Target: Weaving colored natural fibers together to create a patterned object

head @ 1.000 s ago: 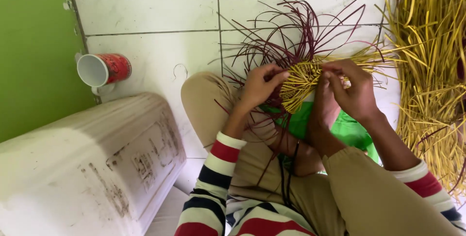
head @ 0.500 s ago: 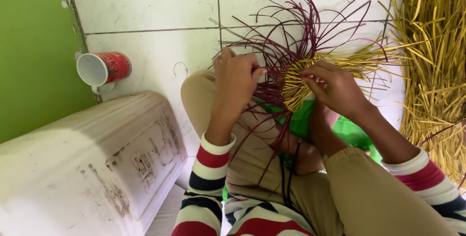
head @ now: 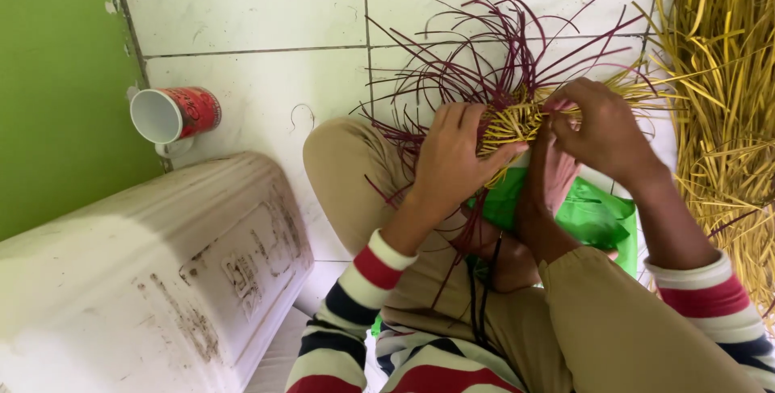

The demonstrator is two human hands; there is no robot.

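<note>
Weave: you are holding a small yellow woven piece (head: 510, 122) above your lap, dark red strands (head: 484, 54) fanning from it.
Left hand (head: 452, 159): its grip is closing around the weave.
Right hand (head: 601, 130): pinching yellow strips beside the weave.
Handling: probably light, springy; hold the tight woven core.

White tiled floor (head: 258, 13) with dark grout lines is carrying everything. A red mug (head: 173, 115) is lying on its side on it, its white mouth facing the green wall (head: 56, 86). Just below the mug, a big dusty white container (head: 145, 280) is resting. Far right of the mug, a heap of yellow straw strips (head: 722, 118) is lying.
</note>
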